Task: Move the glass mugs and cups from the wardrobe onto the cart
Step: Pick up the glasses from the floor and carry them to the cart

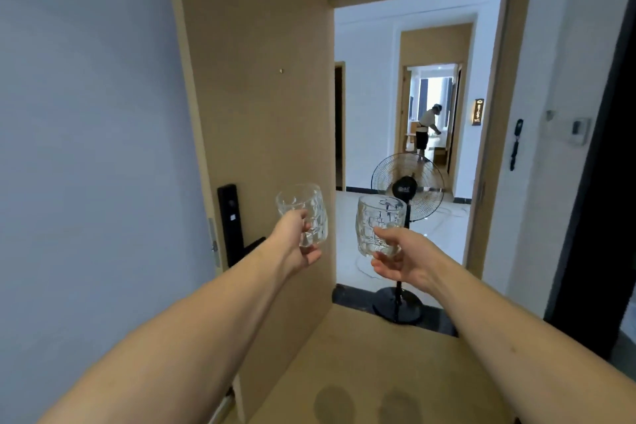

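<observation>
Before the doorway, each grip [292,244] [402,260] holds a glass mug [304,208] [377,220].

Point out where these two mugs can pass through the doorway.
Free gap: between the open door's edge and the standing fan. Crowded: right half, where the fan's base sits on the threshold. Left hand and right hand each grip a glass mug.

No legible text; wall sign [478,111] lettering too blurred.
</observation>
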The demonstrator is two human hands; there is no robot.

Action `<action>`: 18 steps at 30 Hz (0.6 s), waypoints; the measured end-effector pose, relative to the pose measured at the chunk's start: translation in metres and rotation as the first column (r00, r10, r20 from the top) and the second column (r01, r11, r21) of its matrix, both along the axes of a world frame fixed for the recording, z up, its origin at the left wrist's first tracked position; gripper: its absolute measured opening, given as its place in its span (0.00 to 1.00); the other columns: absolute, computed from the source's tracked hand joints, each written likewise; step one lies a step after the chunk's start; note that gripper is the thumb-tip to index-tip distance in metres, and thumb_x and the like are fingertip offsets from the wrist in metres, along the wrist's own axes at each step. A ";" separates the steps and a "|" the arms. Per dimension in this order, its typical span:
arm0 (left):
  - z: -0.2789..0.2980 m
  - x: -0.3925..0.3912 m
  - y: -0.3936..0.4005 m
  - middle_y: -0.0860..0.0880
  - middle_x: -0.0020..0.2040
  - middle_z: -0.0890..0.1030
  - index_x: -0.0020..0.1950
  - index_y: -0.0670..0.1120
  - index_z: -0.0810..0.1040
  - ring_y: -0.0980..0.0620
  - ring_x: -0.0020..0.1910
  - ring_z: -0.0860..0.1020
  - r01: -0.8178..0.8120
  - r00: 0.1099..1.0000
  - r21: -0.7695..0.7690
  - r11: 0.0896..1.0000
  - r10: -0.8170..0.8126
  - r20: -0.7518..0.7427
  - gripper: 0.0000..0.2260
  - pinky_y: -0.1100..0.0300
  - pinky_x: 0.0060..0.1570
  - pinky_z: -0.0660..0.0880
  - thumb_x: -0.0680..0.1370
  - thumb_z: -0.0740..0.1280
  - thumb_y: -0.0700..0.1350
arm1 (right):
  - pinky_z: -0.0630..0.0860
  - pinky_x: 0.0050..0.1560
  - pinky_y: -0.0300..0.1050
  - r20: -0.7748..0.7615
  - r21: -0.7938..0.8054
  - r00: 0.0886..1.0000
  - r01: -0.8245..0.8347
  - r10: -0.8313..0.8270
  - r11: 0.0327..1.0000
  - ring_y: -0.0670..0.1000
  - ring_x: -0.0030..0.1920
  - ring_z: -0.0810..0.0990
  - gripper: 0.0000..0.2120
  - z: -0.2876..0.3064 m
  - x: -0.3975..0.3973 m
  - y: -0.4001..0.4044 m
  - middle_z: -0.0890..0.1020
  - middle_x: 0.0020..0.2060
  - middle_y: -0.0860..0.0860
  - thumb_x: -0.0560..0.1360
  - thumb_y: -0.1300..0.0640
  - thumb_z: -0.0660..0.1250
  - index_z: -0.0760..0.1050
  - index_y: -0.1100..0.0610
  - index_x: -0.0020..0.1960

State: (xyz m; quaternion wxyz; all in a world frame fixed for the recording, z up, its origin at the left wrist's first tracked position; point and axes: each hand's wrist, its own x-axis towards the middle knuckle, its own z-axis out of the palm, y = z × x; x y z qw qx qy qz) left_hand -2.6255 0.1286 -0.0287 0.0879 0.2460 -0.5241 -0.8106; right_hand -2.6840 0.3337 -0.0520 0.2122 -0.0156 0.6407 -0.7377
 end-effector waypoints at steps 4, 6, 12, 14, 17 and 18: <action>0.004 0.012 -0.019 0.44 0.51 0.77 0.46 0.45 0.74 0.43 0.47 0.76 -0.159 0.987 0.034 0.987 0.159 0.000 0.09 0.44 0.56 0.76 0.82 0.63 0.48 | 0.84 0.43 0.50 -0.030 -0.001 0.994 -0.108 0.108 0.994 0.56 0.37 0.82 0.12 0.002 -0.006 -0.018 0.80 0.39 0.57 0.72 0.53 0.78 0.77 0.58 0.47; 0.004 0.021 -0.027 0.46 0.48 0.76 0.44 0.45 0.73 0.44 0.46 0.75 -0.224 0.975 0.025 0.974 0.224 -0.001 0.09 0.45 0.55 0.75 0.81 0.63 0.47 | 0.84 0.45 0.51 -0.022 0.007 0.985 -0.168 0.168 0.986 0.56 0.38 0.82 0.13 0.001 -0.006 -0.027 0.80 0.41 0.58 0.72 0.53 0.78 0.75 0.57 0.46; -0.014 0.078 -0.051 0.47 0.38 0.79 0.40 0.48 0.71 0.48 0.38 0.72 -0.382 0.922 -0.077 0.921 0.386 0.035 0.11 0.54 0.42 0.77 0.81 0.63 0.49 | 0.82 0.54 0.55 0.013 0.021 0.927 -0.375 0.375 0.927 0.57 0.42 0.80 0.13 -0.012 0.005 -0.075 0.79 0.44 0.59 0.74 0.56 0.76 0.75 0.59 0.53; -0.022 0.108 -0.056 0.47 0.36 0.80 0.40 0.48 0.71 0.48 0.38 0.72 -0.441 0.890 -0.121 0.889 0.451 0.066 0.11 0.56 0.36 0.76 0.81 0.62 0.50 | 0.81 0.54 0.54 0.044 0.002 0.891 -0.453 0.453 0.891 0.56 0.41 0.80 0.11 -0.019 0.016 -0.096 0.78 0.44 0.59 0.74 0.57 0.75 0.74 0.59 0.50; -0.031 0.157 -0.062 0.43 0.53 0.74 0.42 0.46 0.70 0.43 0.45 0.74 -0.530 0.833 -0.122 0.839 0.542 0.113 0.11 0.51 0.41 0.79 0.81 0.62 0.50 | 0.81 0.49 0.52 0.090 -0.025 0.824 -0.560 0.560 0.828 0.56 0.39 0.79 0.08 -0.031 0.043 -0.123 0.78 0.41 0.59 0.75 0.59 0.73 0.74 0.59 0.48; -0.033 0.172 -0.064 0.42 0.55 0.73 0.42 0.46 0.70 0.42 0.46 0.74 -0.560 0.814 -0.105 0.822 0.569 0.117 0.11 0.49 0.45 0.80 0.81 0.62 0.50 | 0.81 0.48 0.51 0.100 -0.031 0.799 -0.593 0.593 0.805 0.56 0.39 0.79 0.08 -0.035 0.053 -0.131 0.78 0.41 0.59 0.75 0.59 0.73 0.74 0.59 0.48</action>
